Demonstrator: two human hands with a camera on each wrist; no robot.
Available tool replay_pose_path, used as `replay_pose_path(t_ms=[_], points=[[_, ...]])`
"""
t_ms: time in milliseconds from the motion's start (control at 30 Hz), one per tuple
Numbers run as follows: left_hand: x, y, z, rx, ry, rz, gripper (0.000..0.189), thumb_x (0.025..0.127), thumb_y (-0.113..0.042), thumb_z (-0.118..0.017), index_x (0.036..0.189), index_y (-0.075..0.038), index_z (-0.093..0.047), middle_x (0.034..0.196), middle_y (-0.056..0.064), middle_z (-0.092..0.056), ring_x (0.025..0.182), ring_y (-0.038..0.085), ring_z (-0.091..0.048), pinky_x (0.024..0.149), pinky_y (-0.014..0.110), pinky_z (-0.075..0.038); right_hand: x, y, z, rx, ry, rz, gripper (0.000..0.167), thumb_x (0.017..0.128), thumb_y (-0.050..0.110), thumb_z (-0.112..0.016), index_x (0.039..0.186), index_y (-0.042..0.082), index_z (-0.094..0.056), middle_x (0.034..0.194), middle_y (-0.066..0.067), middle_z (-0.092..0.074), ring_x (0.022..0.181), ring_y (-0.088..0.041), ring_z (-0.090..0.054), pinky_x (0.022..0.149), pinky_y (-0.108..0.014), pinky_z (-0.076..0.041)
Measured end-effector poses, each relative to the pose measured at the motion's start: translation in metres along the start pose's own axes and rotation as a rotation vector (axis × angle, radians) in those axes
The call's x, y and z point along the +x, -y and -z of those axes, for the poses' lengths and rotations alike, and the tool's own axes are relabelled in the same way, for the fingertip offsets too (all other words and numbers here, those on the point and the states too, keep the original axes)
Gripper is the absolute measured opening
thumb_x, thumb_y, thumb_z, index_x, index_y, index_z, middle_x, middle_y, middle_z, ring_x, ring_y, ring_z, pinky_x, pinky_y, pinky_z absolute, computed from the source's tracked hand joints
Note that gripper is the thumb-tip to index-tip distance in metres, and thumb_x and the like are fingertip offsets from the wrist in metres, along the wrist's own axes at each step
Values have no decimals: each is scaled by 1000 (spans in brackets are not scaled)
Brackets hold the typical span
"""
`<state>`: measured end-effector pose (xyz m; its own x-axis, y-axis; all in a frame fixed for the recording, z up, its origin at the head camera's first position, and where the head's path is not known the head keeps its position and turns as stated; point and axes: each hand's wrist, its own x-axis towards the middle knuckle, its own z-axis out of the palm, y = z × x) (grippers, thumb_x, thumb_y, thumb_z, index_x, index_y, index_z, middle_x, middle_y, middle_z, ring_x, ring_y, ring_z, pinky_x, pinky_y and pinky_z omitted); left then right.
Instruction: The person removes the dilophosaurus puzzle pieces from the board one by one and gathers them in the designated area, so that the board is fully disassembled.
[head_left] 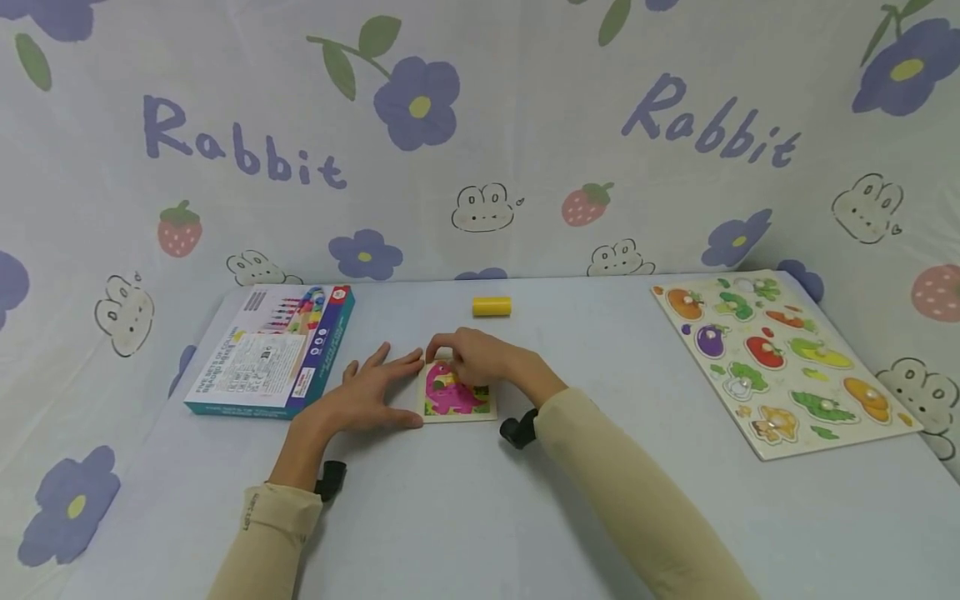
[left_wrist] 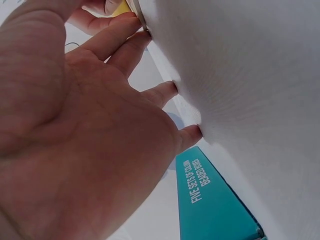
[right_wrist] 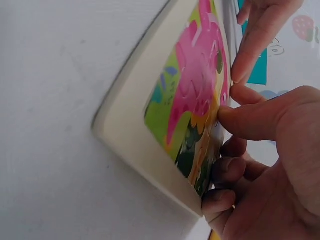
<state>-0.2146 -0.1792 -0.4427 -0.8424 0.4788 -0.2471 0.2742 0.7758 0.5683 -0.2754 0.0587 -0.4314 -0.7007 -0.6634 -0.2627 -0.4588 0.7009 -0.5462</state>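
Observation:
A small square dinosaur puzzle (head_left: 456,405) lies on the table, with a pink dinosaur on green inside a pale wooden border. My left hand (head_left: 364,396) is spread at its left side, thumb by the near left corner and forefinger at the far left one. In the left wrist view, the fingertips (left_wrist: 192,134) of that hand rest on the tabletop. My right hand (head_left: 480,357) reaches over the puzzle with bent fingers. Its thumb (right_wrist: 245,120) touches the picture, the forefinger curls to the far left corner, and the other fingers bend at the far edge.
A yellow cylinder (head_left: 491,307) lies behind the puzzle. At left is a teal and white box (head_left: 262,354), close to my left fingers. A vegetable peg puzzle board (head_left: 787,379) lies at right. A printed cloth (head_left: 555,108) hangs along the table's back.

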Motion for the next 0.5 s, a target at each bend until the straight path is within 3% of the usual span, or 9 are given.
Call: replay_pose_path(t_ms=[267,500], points=[[0,0,0,-1,-5,-2,92,89,-41,-85,165,-17,-39,178,2,-25,167,46,2,126,80,5,2,1,2,54,9,-6,40,101,2,-55,137,20,-62,107,-11,-63,83,-18,-53,71,-21,-47],[0,0,0,4,-5,3,90,89,-42,-84,164,-18,-40,178,2,-25,167,45,2,127,80,5,1,4,3,63,-22,-1,39,101,-1,-55,134,17,-63,96,-6,-56,77,-16,-48,69,-21,-42]])
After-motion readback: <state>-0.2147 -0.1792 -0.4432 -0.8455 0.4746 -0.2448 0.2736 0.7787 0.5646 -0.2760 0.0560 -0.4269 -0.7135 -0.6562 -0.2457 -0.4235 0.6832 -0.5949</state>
